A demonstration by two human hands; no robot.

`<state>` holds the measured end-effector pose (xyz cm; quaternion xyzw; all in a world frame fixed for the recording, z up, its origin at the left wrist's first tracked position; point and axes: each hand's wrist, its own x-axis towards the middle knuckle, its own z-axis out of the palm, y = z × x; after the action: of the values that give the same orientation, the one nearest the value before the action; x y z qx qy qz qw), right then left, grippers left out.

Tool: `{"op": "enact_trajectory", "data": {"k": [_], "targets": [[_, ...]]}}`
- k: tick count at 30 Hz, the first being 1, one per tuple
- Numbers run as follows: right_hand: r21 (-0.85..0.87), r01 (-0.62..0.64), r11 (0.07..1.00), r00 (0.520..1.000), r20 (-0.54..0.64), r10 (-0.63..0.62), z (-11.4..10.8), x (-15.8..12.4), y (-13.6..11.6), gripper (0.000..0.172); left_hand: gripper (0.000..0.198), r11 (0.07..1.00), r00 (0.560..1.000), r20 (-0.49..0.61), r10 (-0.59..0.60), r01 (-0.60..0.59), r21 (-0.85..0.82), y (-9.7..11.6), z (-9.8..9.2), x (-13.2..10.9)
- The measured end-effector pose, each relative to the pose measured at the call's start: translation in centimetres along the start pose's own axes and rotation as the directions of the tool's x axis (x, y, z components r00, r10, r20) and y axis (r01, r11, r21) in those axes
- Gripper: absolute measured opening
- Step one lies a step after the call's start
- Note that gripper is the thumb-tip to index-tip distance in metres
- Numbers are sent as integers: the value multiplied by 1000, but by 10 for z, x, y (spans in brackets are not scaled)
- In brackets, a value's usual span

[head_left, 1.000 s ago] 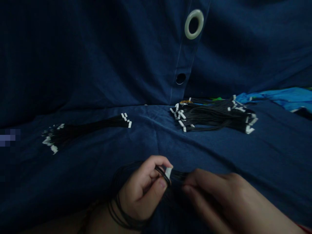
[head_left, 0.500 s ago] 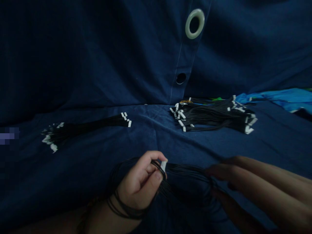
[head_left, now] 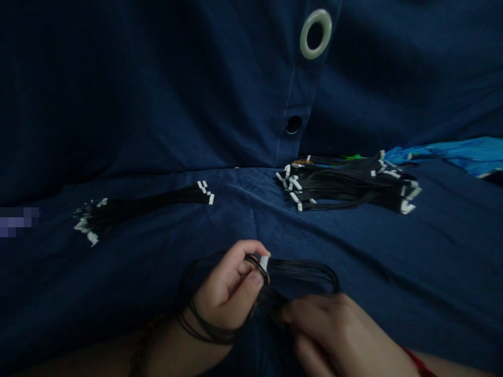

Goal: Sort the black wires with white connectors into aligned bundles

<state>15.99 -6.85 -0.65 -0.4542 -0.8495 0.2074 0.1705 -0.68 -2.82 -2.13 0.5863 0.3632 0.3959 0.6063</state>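
Watching the head camera from my station, I see the left hand [head_left: 226, 296] pinching a white connector [head_left: 264, 263] between thumb and curled forefinger, its other fingers folded toward the palm. That connector belongs to a black wire bundle [head_left: 302, 268], whose thin strands arc out to the right in a loop and also wrap loosely around the left wrist. The right hand [head_left: 330, 330] sits low and just beside the left, its fingers pressed together on a gathered hank of those strands near the left thumb. A red cord [head_left: 416, 362] circles the right wrist, and a dark bracelet [head_left: 143, 345] shows on the left, hard to make out in this dim light.

Beyond the hands, on a navy cloth [head_left: 243, 220], a smaller bundle of black wires [head_left: 145, 206] with white connectors lies to the left. A larger pile of wires [head_left: 346, 188] lies to the right, near a bright blue cloth [head_left: 444, 152]. The navy cloth rises behind them, with a pale ring grommet [head_left: 315, 34] and a small dark eyelet [head_left: 293, 124].
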Motion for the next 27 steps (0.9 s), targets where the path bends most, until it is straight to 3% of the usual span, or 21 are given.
{"op": "enact_trajectory", "data": {"k": [3,8,13,18,27], "targets": [[179,10,984,1000,-30,-5,2,2,2,23,28,1000,1000,3,-7,7,14,3,1,1],[319,61,946,985,-173,-5,10,-2,9,16,26,999,1000,-2,-14,14,49,2,1,0],[312,85,946,986,-161,-35,7,0,9,17,23,998,1000,16,-6,5,63,1,0,0],[286,26,958,996,-94,1,-3,5,4,22,22,999,1000,29,-8,7,47,2,1,0],[303,14,953,993,-117,22,-2,3,4,21,21,999,999,36,2,-4,54,0,-1,2]]}}
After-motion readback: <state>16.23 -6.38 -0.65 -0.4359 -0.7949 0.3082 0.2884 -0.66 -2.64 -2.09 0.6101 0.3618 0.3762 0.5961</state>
